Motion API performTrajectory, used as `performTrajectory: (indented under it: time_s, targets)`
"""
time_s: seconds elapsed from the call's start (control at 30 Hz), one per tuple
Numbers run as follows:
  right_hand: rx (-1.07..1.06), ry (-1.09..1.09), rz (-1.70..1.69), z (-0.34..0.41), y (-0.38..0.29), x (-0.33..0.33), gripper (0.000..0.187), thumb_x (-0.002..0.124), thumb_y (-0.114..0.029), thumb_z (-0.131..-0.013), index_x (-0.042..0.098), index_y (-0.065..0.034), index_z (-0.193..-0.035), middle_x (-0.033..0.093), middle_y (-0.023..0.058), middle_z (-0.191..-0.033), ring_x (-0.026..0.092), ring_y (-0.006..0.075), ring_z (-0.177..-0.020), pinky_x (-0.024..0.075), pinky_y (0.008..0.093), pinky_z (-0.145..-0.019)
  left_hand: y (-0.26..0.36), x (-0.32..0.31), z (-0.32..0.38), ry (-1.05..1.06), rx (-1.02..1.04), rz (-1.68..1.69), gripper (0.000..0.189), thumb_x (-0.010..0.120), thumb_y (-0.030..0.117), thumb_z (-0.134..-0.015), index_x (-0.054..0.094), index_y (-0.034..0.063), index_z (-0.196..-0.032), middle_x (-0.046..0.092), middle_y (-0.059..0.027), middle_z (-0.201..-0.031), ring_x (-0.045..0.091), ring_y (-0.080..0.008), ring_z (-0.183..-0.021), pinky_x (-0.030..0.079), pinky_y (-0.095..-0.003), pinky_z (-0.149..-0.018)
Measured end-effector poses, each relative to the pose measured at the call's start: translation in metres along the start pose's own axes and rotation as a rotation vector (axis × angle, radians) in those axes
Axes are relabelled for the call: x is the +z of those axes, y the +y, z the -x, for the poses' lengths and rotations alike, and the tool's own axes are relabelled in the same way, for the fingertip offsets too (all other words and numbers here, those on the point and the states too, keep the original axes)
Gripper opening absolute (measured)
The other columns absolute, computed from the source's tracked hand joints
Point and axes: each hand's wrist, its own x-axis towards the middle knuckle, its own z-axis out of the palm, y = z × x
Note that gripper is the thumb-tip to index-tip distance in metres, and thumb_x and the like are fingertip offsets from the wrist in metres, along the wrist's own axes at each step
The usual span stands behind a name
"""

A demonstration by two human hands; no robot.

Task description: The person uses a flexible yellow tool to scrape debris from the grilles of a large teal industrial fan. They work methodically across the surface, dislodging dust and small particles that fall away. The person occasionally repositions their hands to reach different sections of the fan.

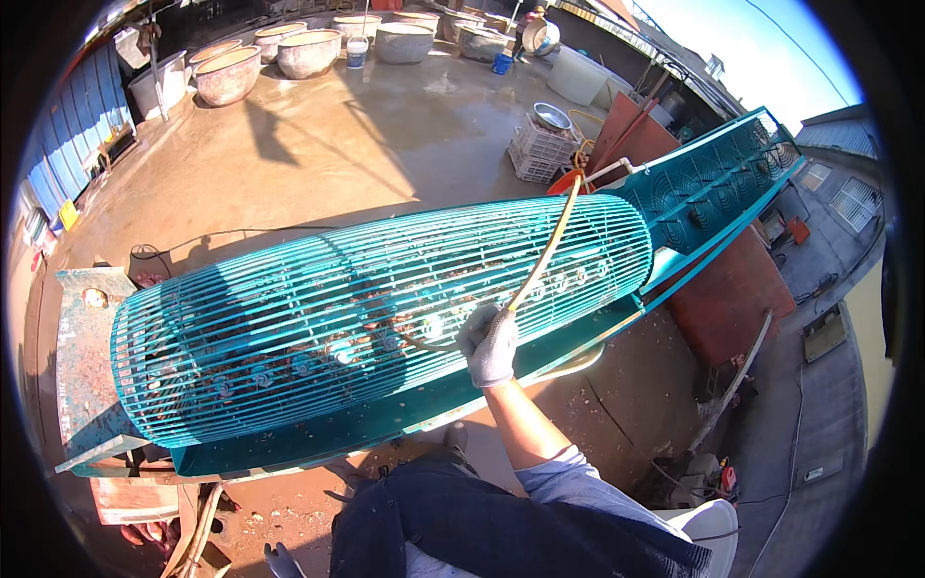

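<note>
My right hand, in a pale glove, is closed around a yellow hose above the near side of a teal barred drum. The hose runs up across the bars toward the drum's far right end. A thin dark curved piece sticks out leftward from the same hand; whether it belongs to the hose I cannot tell. Through the bars show a row of round pale fittings and brownish bits. Only gloved fingers of my left hand show at the bottom edge, and what they hold is not visible.
A teal trough with wire spirals slopes up right. A rusty metal chute adjoins the drum's left end. White crates bear a metal basin. Large vats line the wet yard's back, where a person handles a tub.
</note>
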Motion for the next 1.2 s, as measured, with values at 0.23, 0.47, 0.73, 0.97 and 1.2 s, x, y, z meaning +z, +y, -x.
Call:
performTrajectory:
  time_s: [0.23,0.47,0.73,0.97,1.2]
  targets:
    - [-0.100,-0.244,0.101,0.019,0.008,0.009,0.073,0.031,-0.070,-0.106,0.056,-0.0037,-0.086,0.047,0.0045,-0.066,0.051,0.0169,-0.057,0.0430,0.0298,-0.055,0.395,0.052,-0.105,0.035,0.914,-0.111,0.057,0.063,0.030,-0.103,0.048,0.0060,-0.153,0.045,-0.0204,-0.158,0.042,-0.0400,-0.145,0.037,-0.0484,-0.118]
    - [-0.006,-0.367,0.075,0.019,0.007,0.012,0.070,0.031,-0.067,-0.107,0.041,-0.0066,-0.073,0.040,0.0047,-0.069,0.048,0.0208,-0.063,0.0442,0.0327,-0.061,0.566,0.109,-0.121,0.104,1.049,-0.427,0.057,0.061,0.039,-0.102,0.053,0.0081,-0.149,0.047,-0.0176,-0.158,0.041,-0.0382,-0.147,0.034,-0.0500,-0.119]
    - [-0.269,-0.270,0.118,0.018,0.007,0.008,0.081,0.030,-0.082,-0.096,0.037,-0.0105,-0.061,0.038,0.0047,-0.057,0.039,0.0179,-0.049,0.0348,0.0319,-0.045,0.554,0.155,-0.150,0.122,1.143,-0.644,0.057,0.059,0.044,-0.102,0.056,0.0104,-0.148,0.049,-0.0170,-0.158,0.042,-0.0374,-0.148,0.030,-0.0536,-0.120]
    - [-0.100,-0.068,0.102,0.025,0.007,0.015,0.078,0.034,-0.080,-0.099,0.038,-0.0098,-0.065,0.036,0.0024,-0.060,0.035,0.0139,-0.050,0.0289,0.0304,-0.046,0.546,0.159,-0.152,0.286,1.352,-0.513,0.051,0.061,0.041,-0.100,0.065,0.0066,-0.137,0.060,-0.0164,-0.147,0.051,-0.0365,-0.140,0.039,-0.0512,-0.116]
    - [-0.208,0.015,-0.021,0.038,0.003,0.032,0.080,0.040,-0.089,-0.088,0.040,-0.0127,-0.064,0.034,0.0001,-0.055,0.030,0.0132,-0.046,0.0280,0.0291,-0.043,0.547,0.161,-0.158,0.276,1.357,-0.532,0.050,0.058,0.042,-0.101,0.064,0.0066,-0.137,0.062,-0.0165,-0.144,0.054,-0.0371,-0.137,0.042,-0.0517,-0.114]
